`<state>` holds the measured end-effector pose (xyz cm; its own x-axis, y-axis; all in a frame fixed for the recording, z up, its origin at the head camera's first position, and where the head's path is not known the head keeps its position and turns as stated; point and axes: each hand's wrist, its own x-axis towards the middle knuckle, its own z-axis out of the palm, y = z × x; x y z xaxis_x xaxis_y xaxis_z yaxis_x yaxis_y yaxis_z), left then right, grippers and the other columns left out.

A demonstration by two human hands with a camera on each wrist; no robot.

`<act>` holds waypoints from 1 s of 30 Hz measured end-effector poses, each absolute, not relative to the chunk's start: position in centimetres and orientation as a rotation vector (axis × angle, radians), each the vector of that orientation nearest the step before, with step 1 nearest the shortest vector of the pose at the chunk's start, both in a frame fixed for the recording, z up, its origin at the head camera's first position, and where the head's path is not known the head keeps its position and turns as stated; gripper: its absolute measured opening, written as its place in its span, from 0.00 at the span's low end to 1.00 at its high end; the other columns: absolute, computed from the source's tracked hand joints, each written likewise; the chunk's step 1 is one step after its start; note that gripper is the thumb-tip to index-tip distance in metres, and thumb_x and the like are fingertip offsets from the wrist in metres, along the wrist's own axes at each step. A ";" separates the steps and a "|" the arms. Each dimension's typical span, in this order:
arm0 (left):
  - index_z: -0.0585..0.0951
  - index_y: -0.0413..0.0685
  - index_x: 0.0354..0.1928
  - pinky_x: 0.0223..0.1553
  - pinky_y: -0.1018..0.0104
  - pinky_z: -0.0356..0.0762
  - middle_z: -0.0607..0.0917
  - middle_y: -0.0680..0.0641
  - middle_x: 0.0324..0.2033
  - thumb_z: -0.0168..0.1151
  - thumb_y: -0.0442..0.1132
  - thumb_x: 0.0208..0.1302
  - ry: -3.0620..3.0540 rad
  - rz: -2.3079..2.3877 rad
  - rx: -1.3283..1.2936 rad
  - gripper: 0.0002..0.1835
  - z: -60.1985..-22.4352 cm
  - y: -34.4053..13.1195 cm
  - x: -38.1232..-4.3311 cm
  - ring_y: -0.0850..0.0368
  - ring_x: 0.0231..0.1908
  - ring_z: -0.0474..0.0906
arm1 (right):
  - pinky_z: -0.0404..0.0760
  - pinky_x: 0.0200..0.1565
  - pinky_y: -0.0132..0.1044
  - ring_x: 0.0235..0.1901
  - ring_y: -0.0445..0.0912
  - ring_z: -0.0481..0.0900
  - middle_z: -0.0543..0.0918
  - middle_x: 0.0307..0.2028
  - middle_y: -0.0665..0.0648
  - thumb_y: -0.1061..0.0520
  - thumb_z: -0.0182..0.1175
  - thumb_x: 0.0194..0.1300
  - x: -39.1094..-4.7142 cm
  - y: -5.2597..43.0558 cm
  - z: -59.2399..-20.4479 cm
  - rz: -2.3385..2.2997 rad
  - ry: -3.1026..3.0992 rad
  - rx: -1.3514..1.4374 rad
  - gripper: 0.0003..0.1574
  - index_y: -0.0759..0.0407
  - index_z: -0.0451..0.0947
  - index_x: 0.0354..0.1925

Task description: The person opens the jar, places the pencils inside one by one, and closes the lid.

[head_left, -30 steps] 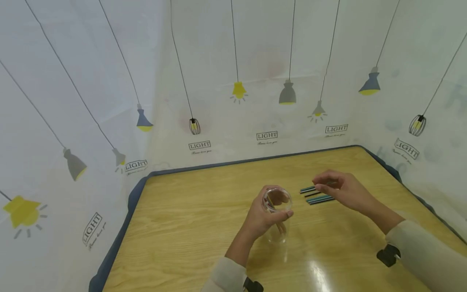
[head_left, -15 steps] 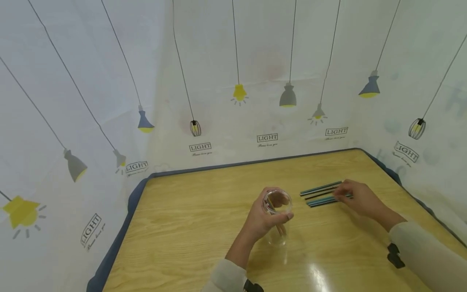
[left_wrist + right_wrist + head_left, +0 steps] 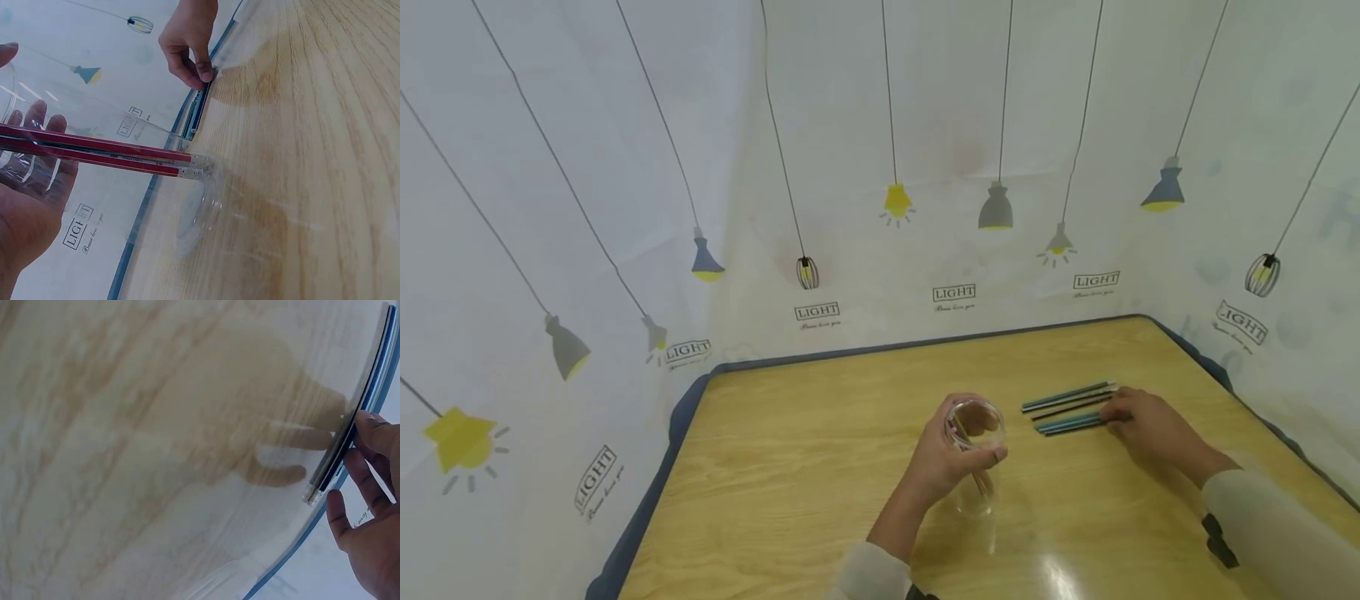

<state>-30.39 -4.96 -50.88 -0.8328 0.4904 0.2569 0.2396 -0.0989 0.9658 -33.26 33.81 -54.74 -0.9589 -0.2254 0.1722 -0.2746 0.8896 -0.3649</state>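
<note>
My left hand [image 3: 936,458] grips a tall clear jar [image 3: 974,502] near its rim, holding it upright on the table. Inside the jar, red pencils [image 3: 125,147] with metal ferrules lean against the wall. Several dark and teal pencils [image 3: 1070,423] lie roughly side by side on the table, to the right of the jar. At their right-hand ends, my right hand [image 3: 1153,429] pinches a dark blue pencil [image 3: 342,453] between thumb and fingers, still at table level. The fingertips partly cover the pencil ends.
The wooden table [image 3: 790,450] has a dark blue edging [image 3: 850,346] along its back and sides. Pale wall sheets [image 3: 865,100] printed with hanging lamps stand close behind and on both sides. Light reflects off the tabletop near the front.
My right hand has come down and moved right, from above the pencils to their right-hand ends, where its fingers have closed. My left hand holds the jar in nearly the same place.
</note>
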 end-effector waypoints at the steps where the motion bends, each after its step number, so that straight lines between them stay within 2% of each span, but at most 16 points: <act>1: 0.78 0.60 0.67 0.69 0.57 0.81 0.85 0.56 0.58 0.80 0.36 0.61 1.975 2.048 0.813 0.34 -50.9 -5.0 -30.4 0.59 0.60 0.81 | 0.86 0.52 0.64 0.45 0.58 0.87 0.86 0.42 0.55 0.65 0.72 0.70 -33.3 33.8 -54.7 0.584 -2.938 0.386 0.05 0.59 0.91 0.44; 4: 0.78 0.60 0.67 0.67 0.62 0.81 0.85 0.57 0.57 0.80 0.36 0.61 1.961 2.062 0.809 0.34 -50.9 -5.0 -30.4 0.59 0.60 0.81 | 0.86 0.52 0.64 0.45 0.57 0.86 0.86 0.41 0.55 0.66 0.72 0.69 -33.6 33.9 -54.9 0.543 -2.955 0.384 0.06 0.57 0.90 0.41; 9: 0.78 0.59 0.67 0.67 0.60 0.82 0.85 0.58 0.57 0.80 0.35 0.61 1.958 2.073 0.807 0.33 -51.0 -4.9 -30.5 0.60 0.59 0.81 | 0.86 0.51 0.64 0.44 0.57 0.86 0.86 0.41 0.54 0.66 0.72 0.69 -33.8 34.1 -55.2 0.492 -2.973 0.373 0.06 0.56 0.90 0.40; 16: 0.79 0.60 0.66 0.71 0.47 0.80 0.85 0.57 0.57 0.80 0.37 0.61 1.961 2.067 0.818 0.33 -51.1 -5.0 -30.6 0.59 0.59 0.81 | 0.87 0.49 0.62 0.43 0.54 0.86 0.85 0.39 0.53 0.67 0.72 0.69 -33.6 34.0 -55.3 0.526 -2.976 0.359 0.06 0.56 0.89 0.40; 21: 0.79 0.59 0.67 0.70 0.53 0.81 0.85 0.55 0.58 0.80 0.37 0.61 1.958 2.064 0.825 0.33 -51.1 -5.0 -30.6 0.59 0.59 0.81 | 0.87 0.50 0.61 0.44 0.53 0.86 0.85 0.41 0.53 0.67 0.70 0.70 -33.1 33.8 -55.5 0.583 -2.973 0.388 0.07 0.56 0.87 0.40; 23: 0.78 0.59 0.67 0.70 0.52 0.81 0.85 0.56 0.58 0.80 0.37 0.61 1.956 2.063 0.824 0.33 -51.2 -5.0 -30.5 0.58 0.60 0.81 | 0.86 0.50 0.61 0.44 0.53 0.85 0.85 0.42 0.53 0.67 0.70 0.70 -33.0 33.8 -55.5 0.606 -2.977 0.405 0.06 0.56 0.87 0.41; 27: 0.78 0.61 0.67 0.72 0.49 0.80 0.85 0.58 0.58 0.80 0.37 0.62 1.946 2.055 0.816 0.33 -51.2 -5.1 -30.5 0.58 0.61 0.81 | 0.87 0.49 0.55 0.44 0.48 0.85 0.85 0.42 0.52 0.66 0.69 0.72 -32.6 33.5 -55.4 0.634 -2.980 0.398 0.05 0.56 0.86 0.42; 30: 0.78 0.61 0.67 0.72 0.52 0.80 0.85 0.58 0.59 0.80 0.37 0.62 1.946 2.059 0.821 0.33 -51.1 -5.2 -30.6 0.59 0.62 0.81 | 0.87 0.47 0.50 0.44 0.47 0.84 0.85 0.42 0.52 0.66 0.68 0.73 -32.4 33.2 -55.1 0.660 -2.965 0.402 0.06 0.57 0.85 0.43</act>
<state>-30.59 -5.15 -51.09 -0.8280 0.4973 0.2592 0.2308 -0.1190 0.9657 -32.40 33.24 -55.06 -0.9626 -0.2370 0.1314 -0.2703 0.8728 -0.4063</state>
